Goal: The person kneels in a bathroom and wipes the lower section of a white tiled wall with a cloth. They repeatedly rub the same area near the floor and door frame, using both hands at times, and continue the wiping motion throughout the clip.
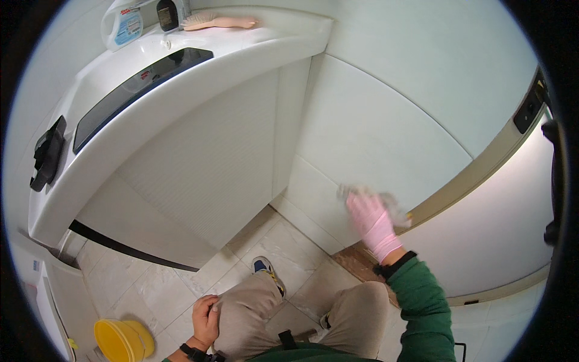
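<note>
My right hand (369, 220), in a pink rubber glove, presses a greyish-white cloth (393, 209) to the pale wall tiles (356, 133) beside the door frame. The cloth is blurred by motion and shows at both sides of the hand, with a small yellowish patch at its right end. The fingers are closed over it, and their tips are smeared. My left hand (205, 320) is bare and rests on my left thigh, fingers laid out and holding nothing.
A white washbasin (259, 51) over a cabinet spans the upper left. On it are a dark flat-screened device (139, 90), a pink hairbrush (220, 22), a detergent bottle (123, 25) and a black strap-like item (48, 154). A yellow bucket (146, 339) stands lower left; a white door (482, 235) is at right.
</note>
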Tool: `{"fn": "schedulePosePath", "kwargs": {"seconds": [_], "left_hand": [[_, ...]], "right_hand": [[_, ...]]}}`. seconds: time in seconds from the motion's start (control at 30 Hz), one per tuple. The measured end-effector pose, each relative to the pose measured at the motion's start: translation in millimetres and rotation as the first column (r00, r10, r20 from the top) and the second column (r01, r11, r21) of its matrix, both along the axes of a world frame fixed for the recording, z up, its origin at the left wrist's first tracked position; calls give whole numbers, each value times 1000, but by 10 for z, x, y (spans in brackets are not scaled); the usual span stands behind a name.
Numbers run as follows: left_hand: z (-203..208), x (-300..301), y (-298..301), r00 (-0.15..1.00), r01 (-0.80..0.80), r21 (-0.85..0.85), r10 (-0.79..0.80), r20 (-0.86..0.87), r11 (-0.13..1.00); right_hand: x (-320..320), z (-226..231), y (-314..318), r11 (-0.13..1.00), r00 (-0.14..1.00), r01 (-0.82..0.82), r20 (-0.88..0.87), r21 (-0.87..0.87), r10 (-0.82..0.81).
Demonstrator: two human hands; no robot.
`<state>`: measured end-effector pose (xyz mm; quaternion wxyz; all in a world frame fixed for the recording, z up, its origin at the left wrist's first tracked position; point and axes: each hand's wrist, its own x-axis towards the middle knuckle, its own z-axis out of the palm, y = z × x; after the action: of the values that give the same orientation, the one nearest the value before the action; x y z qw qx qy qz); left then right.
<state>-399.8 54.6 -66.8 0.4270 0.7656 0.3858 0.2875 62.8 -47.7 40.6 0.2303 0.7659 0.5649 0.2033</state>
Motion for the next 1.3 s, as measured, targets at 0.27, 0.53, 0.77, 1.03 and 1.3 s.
{"fn": "schedulePosePath", "kwargs": {"seconds": [0.27,0.53,0.77,1.03,1.3], "left_hand": [[17,47,-7,1000,-2,-11,2,-4,1000],[41,9,-24,999,-3,18,4,-39,1000],[51,83,-12,1000,14,-18,-14,-21,1000],[44,66,-13,998,-32,-21,31,-58,999],[3,12,38,998,-17,-72,13,-58,997]], "right_hand": [[145,1522,114,705,930,-118,327,699,-168],[-26,-544,61,977,981,-192,36,95,189],[121,1045,425,870,977,-179,186,459,103],[150,1409,1137,709,947,-262,315,655,60],[99,-848,1198,962,956,-266,108,-69,272]]}}
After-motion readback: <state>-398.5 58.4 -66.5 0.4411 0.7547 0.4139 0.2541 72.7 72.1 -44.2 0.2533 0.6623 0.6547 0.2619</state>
